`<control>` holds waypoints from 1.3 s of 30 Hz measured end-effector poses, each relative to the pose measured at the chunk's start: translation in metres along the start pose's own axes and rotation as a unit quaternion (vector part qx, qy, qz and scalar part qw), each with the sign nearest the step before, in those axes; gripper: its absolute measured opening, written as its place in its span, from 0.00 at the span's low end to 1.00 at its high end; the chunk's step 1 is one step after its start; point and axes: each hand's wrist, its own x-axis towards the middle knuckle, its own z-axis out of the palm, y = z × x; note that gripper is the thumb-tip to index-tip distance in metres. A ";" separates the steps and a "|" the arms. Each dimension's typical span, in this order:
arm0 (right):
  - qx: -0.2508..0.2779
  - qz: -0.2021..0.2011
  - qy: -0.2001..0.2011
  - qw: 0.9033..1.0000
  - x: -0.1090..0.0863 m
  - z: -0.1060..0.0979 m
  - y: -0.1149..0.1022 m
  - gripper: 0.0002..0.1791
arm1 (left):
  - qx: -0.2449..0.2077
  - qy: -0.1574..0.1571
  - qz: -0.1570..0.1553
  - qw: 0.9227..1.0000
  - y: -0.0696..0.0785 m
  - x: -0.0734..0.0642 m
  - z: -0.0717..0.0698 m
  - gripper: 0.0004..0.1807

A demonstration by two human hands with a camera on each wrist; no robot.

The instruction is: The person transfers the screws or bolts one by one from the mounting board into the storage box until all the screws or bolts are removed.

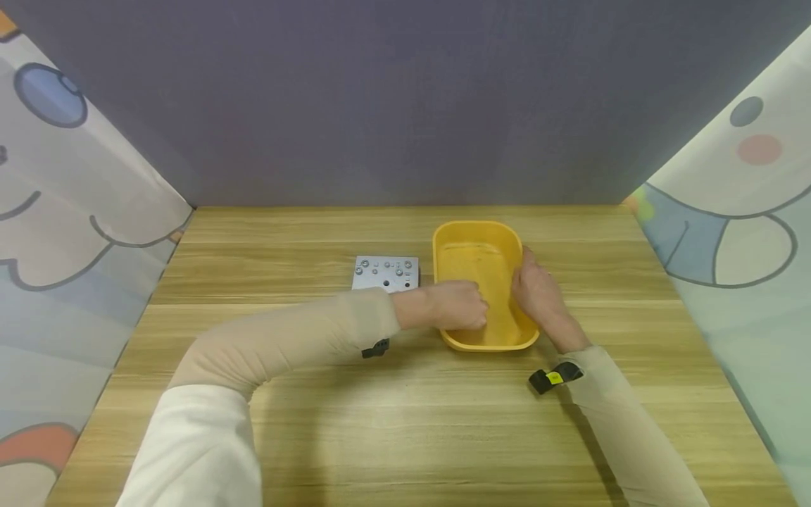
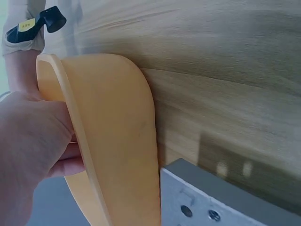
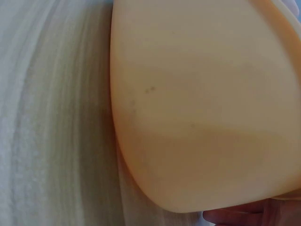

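Note:
A yellow plastic bin (image 1: 478, 257) with a raised rim sits right of centre on the table. My left hand (image 1: 457, 305) reaches over its left rim, fingers curled down inside it. In the left wrist view the left hand (image 2: 35, 136) is past the rim, and I cannot tell whether its fingertips pinch anything. My right hand (image 1: 541, 292) holds the bin by its right wall. Only a few fingers of the right hand (image 3: 249, 214) show in the right wrist view, at the bin's end. A silver metal block (image 1: 386, 272) with screws and holes lies left of the bin, partly behind my left forearm.
The wood-grain table (image 1: 405, 436) runs back to a dark grey panel (image 1: 405, 105). Cartoon-printed sheets (image 1: 57, 211) stand along both sides. A black wrist device (image 1: 555, 377) with a yellow label sits at my right wrist.

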 end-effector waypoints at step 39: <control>0.003 0.000 -0.007 1.000 0.002 0.000 0.001 0.29 | -0.097 0.087 -0.072 0.989 -0.019 -0.022 -0.001 0.14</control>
